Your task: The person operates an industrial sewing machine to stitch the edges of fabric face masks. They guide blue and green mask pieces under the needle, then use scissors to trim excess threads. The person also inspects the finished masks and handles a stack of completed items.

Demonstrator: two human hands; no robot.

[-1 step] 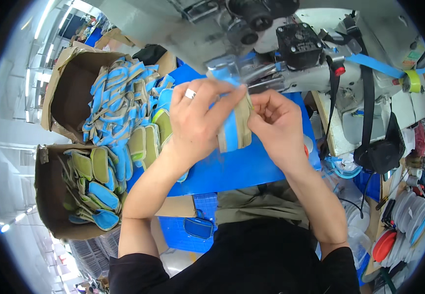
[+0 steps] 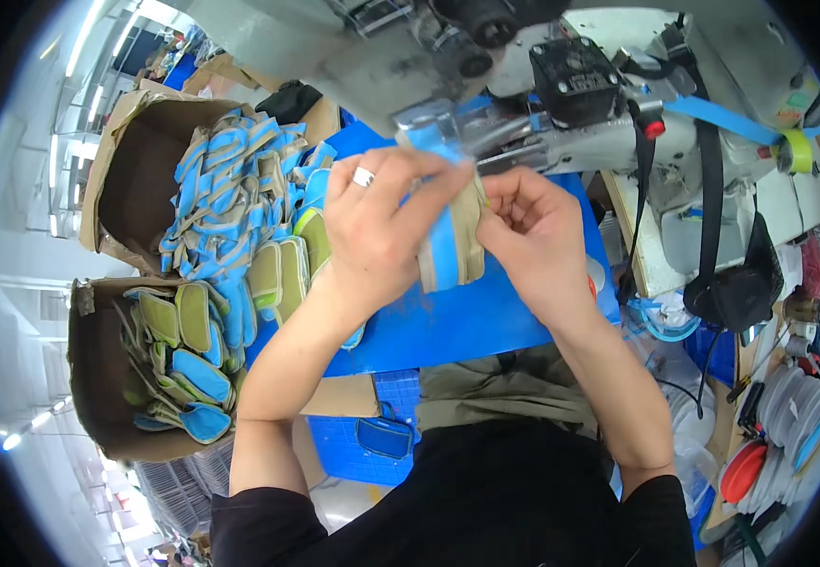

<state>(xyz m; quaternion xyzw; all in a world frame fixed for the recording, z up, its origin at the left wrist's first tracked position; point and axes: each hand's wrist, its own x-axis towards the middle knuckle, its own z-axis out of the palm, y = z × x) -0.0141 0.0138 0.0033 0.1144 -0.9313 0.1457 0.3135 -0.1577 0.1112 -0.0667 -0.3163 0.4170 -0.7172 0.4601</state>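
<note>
Under the head of a sewing machine (image 2: 485, 132), both hands hold one beige fabric piece (image 2: 467, 236) with a bright blue band down it. My left hand (image 2: 381, 222), with a ring on one finger, is closed over the upper left part of the piece, its fingers bent near the machine's clear guard. At the right edge of the same piece my right hand (image 2: 533, 231) pinches with thumb and forefinger, the other fingers curled. The exact spot where the fabric meets the machine is blurred and partly behind my fingers. Beneath lies a blue work surface (image 2: 410, 331).
At left, a cardboard box (image 2: 126, 170) stands by a heap of blue and beige strips (image 2: 230, 194). A nearer box (image 2: 98, 378) holds green and blue pads. More green pads (image 2: 282, 279) lie beside my left forearm. Blue tape (image 2: 722, 121) runs to the machine from the right.
</note>
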